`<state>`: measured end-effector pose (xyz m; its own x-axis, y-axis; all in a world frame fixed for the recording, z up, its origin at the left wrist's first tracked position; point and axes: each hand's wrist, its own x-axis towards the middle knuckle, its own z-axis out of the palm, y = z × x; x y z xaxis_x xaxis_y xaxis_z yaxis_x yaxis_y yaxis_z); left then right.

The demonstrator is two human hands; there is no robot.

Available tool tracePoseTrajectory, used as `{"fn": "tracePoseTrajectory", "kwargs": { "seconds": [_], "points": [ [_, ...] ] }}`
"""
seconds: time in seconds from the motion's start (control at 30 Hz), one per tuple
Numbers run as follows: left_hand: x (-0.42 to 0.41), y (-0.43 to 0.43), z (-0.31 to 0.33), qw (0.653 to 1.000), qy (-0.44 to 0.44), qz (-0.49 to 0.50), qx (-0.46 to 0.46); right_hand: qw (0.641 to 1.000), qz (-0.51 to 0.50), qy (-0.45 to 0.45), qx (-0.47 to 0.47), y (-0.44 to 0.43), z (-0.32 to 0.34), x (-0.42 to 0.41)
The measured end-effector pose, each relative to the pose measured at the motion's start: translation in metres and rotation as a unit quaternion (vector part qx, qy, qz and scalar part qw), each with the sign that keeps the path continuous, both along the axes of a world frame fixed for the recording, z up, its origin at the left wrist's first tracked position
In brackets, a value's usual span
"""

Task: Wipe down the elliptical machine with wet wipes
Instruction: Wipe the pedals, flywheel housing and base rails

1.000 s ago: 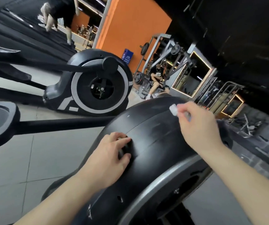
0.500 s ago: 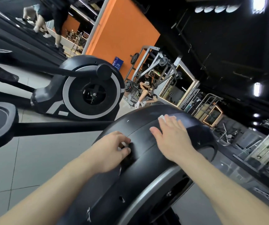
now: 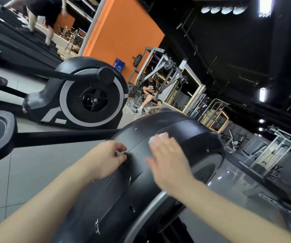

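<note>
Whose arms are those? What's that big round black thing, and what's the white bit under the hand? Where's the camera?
The camera sits on a person's head and looks down, so both arms are their own. The black cover is part of an elliptical, a gym machine for stepping exercise. The right hand lies flat and presses a white wet wipe on the cover's top to clean it; the hand looks blurry. The left hand curls its fingers on the cover's side. Behind stands another elliptical on the grey floor.
</note>
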<state>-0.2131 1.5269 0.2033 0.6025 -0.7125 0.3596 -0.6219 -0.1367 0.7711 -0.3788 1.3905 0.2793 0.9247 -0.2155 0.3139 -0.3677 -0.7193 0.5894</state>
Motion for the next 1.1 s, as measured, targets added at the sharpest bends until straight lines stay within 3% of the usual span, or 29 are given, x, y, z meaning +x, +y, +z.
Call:
{"fn": "tracePoseTrajectory", "kwargs": {
  "seconds": [0.1,0.17,0.3,0.4,0.57,0.63,0.7,0.77,0.87,0.97,1.1],
  "points": [
    [-0.005,-0.003,0.001,1.0,-0.017,-0.003,-0.021,0.993,0.091,0.075,0.002,0.023,-0.032,-0.012],
    [-0.01,-0.006,0.001,0.999,-0.027,-0.018,-0.028,0.991,0.117,0.057,0.004,0.012,-0.012,-0.013],
    [-0.017,-0.009,0.0,0.998,-0.029,-0.039,-0.038,0.992,0.013,-0.117,0.036,-0.042,0.037,-0.02],
    [-0.022,-0.013,0.001,0.997,-0.03,-0.042,-0.053,0.973,-0.022,-0.219,0.072,-0.036,0.03,-0.033],
    [-0.029,-0.018,0.002,0.996,-0.018,-0.028,-0.087,0.996,0.068,-0.046,0.021,0.027,-0.055,-0.056],
    [-0.034,-0.02,0.002,0.995,-0.013,-0.029,-0.09,0.995,0.089,-0.031,0.02,0.013,-0.05,-0.063],
    [-0.036,-0.021,0.001,0.996,-0.018,-0.029,-0.08,0.995,0.063,-0.071,0.019,-0.01,-0.026,-0.064],
    [-0.036,-0.019,0.0,0.997,-0.02,-0.027,-0.07,0.982,0.012,-0.167,0.086,-0.026,-0.002,-0.061],
    [-0.034,-0.016,0.001,0.998,-0.022,-0.017,-0.059,0.961,-0.006,-0.237,0.143,-0.021,-0.019,-0.054],
    [-0.03,-0.014,0.001,0.998,-0.025,-0.002,-0.051,0.976,0.042,-0.181,0.117,0.02,-0.079,-0.06],
    [-0.022,-0.01,-0.002,0.999,-0.028,0.015,-0.028,0.996,0.088,0.006,0.001,0.044,-0.126,-0.075]
  ]
}}
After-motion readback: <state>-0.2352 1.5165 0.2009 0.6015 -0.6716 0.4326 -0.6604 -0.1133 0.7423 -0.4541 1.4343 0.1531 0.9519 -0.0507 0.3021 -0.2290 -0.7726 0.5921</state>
